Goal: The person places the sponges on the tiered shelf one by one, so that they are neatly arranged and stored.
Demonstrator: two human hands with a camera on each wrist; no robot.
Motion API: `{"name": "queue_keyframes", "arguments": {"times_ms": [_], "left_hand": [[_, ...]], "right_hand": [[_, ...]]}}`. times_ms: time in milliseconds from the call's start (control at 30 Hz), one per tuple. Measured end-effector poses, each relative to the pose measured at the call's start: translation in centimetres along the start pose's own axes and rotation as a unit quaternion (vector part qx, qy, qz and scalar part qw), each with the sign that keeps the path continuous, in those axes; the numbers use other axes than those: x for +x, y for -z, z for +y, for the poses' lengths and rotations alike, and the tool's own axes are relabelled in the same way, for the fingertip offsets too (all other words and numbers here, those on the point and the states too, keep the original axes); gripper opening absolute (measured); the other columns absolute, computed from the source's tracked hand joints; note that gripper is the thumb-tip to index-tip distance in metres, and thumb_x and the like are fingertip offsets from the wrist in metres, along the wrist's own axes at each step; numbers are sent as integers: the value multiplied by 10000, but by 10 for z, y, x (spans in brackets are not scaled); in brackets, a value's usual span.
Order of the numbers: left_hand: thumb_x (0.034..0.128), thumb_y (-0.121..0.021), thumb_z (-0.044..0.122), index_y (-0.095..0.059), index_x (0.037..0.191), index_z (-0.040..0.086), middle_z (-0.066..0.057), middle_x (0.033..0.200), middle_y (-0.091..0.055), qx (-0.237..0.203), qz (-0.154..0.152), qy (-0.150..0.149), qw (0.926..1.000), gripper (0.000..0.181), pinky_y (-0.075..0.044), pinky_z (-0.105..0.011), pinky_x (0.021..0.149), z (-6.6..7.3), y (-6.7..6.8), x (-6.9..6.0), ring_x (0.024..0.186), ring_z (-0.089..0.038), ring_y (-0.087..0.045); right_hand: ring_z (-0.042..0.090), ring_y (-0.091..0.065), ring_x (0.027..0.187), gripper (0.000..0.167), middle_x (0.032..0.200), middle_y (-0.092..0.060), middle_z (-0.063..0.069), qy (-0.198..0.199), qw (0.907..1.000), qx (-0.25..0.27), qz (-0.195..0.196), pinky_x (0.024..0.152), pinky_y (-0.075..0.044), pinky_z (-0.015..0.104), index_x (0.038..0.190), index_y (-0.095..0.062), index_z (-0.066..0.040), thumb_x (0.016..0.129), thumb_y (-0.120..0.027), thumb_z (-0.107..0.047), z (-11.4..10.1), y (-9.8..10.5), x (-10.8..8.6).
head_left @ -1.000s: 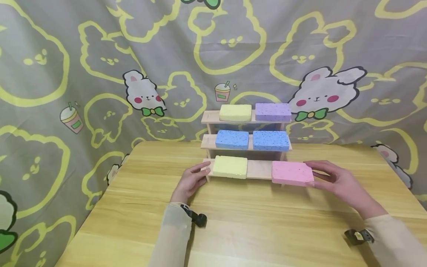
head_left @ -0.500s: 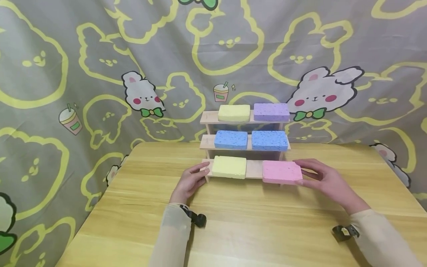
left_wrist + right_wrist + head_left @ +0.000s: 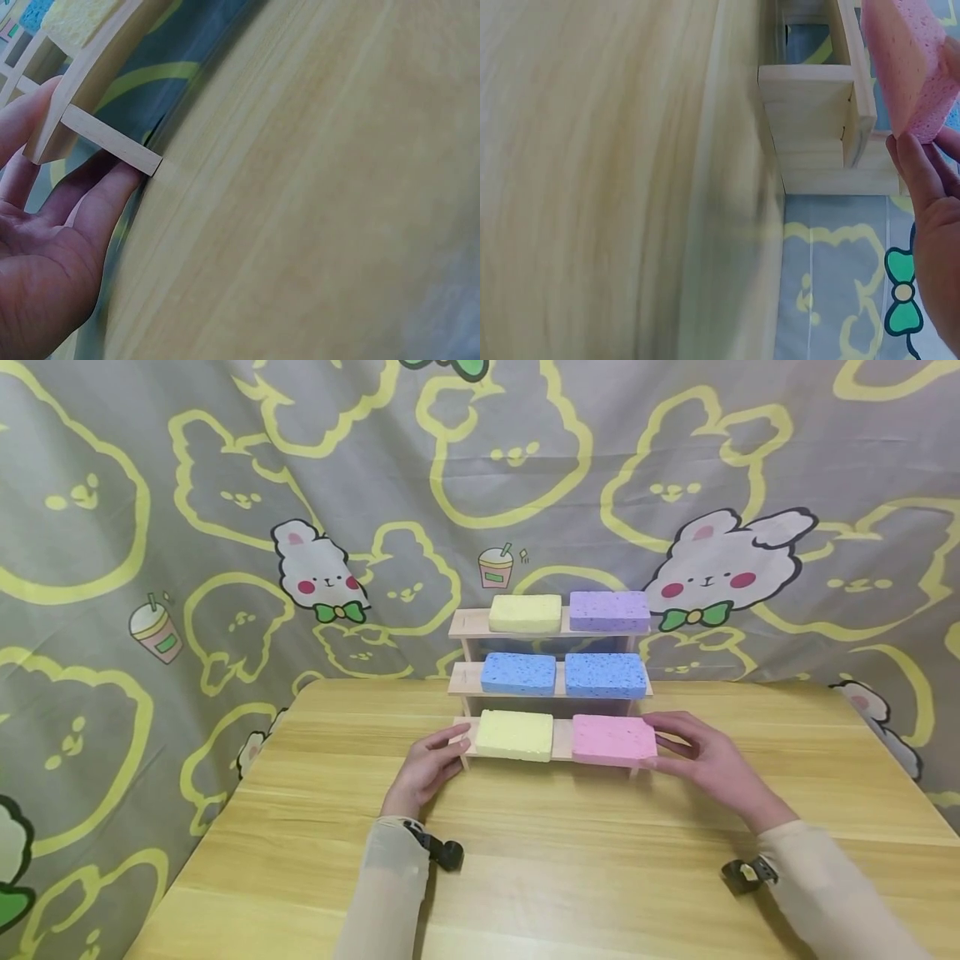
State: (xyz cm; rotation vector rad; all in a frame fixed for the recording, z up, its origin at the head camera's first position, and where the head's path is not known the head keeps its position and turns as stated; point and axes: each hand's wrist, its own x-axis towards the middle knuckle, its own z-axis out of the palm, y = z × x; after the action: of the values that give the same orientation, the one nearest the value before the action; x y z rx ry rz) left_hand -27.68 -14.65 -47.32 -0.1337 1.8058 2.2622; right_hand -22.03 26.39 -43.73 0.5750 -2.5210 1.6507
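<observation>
A three-tier wooden shelf (image 3: 564,739) stands on the table, with sponges on its boards. My left hand (image 3: 426,770) grips the left end of the lowest board; in the left wrist view its thumb (image 3: 34,112) lies against the board's end and its fingers are beside the leg. My right hand (image 3: 708,768) pinches the right end of a pink sponge (image 3: 613,739) over the right part of that board. In the right wrist view a narrow gap shows between this sponge (image 3: 907,67) and the board. Left of it lies a yellow sponge (image 3: 514,735).
Two blue sponges (image 3: 517,672) lie side by side on the middle board. On the top board are another yellow sponge (image 3: 525,612) and a purple sponge (image 3: 609,611). A patterned curtain (image 3: 360,468) hangs behind the wooden table (image 3: 585,868).
My right hand has moved left with the pink sponge, from jutting past the shelf's right end to above the lowest board. The left hand has kept its place on the shelf.
</observation>
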Motion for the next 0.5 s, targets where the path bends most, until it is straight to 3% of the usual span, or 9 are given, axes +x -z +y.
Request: {"name": "queue_keyframes", "arguments": {"times_ms": [233, 367, 500], "left_hand": [[920, -681, 29, -625, 1309, 19, -136, 1425, -488, 63, -13, -27, 10000, 393, -500, -395, 954, 0, 0, 0, 1090, -260, -619], [922, -681, 37, -626, 1308, 21, -129, 1436, -480, 102, -39, -57, 9999, 391, -496, -398, 959, 0, 1, 0, 1096, -260, -616], [925, -677, 36, -624, 1311, 23, -124, 1433, -484, 102, -75, -72, 9999, 390, -497, -394, 958, -1, 2, 0, 1098, -257, -614]], "right_hand": [[381, -486, 1244, 578, 1375, -475, 170, -95, 10000, -20, -14, 950, -425, 169, 1362, -532, 41, 869, -773, -142, 2, -7, 4], [315, -493, 1249, 579, 1372, -475, 178, 39, 10000, 56, -1, 960, -419, 175, 1359, -527, 59, 862, -774, -107, 5, -10, 7], [330, -487, 1262, 600, 1398, -464, 170, -32, 9999, -101, 39, 980, -420, 225, 1374, -518, 36, 863, -778, -141, 7, -12, 9]]}}
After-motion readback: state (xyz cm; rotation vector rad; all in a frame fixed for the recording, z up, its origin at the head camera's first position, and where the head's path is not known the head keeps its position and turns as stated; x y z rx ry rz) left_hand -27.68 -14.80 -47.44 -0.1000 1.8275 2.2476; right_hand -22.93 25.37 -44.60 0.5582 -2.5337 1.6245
